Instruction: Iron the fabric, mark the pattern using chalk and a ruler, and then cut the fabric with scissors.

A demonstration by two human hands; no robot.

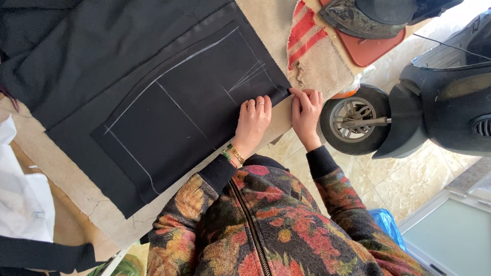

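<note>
Nearest the camera is the person's own floral knit jacket [266, 225], dark with red and orange blooms, one zip down its front, and black cuffs at both wrists. Two hands reach out from it. The left hand [253, 120] lies flat on the near right corner of a black fabric panel [189, 102], fingers pressed together and pointing away; it wears two rings, with two bracelets [232, 154] at the wrist, one gold and one of green beads. The right hand [307, 113] rests just beside it at the table edge, its fingertips pinching the panel's corner against the edge.

The panel is one cut piece marked with several white chalk lines [174, 66]: a long curve, straighter lines crossing it, and a small fan of strokes near the left hand. It lies on top of a larger black cloth [76, 56] that spreads to the far left.

Both cloths rest on a worktable [317, 66] covered in worn beige padding. Far right on it sit one red-and-white striped rag [304, 30] and one scorched flat iron [378, 15] on an orange mat [368, 48]. White fabric [23, 199] lies at the near left.

Right of the table stands one dark scooter [440, 107], its front wheel [353, 120] near the right hand, on glossy cream floor tiles [404, 179].
</note>
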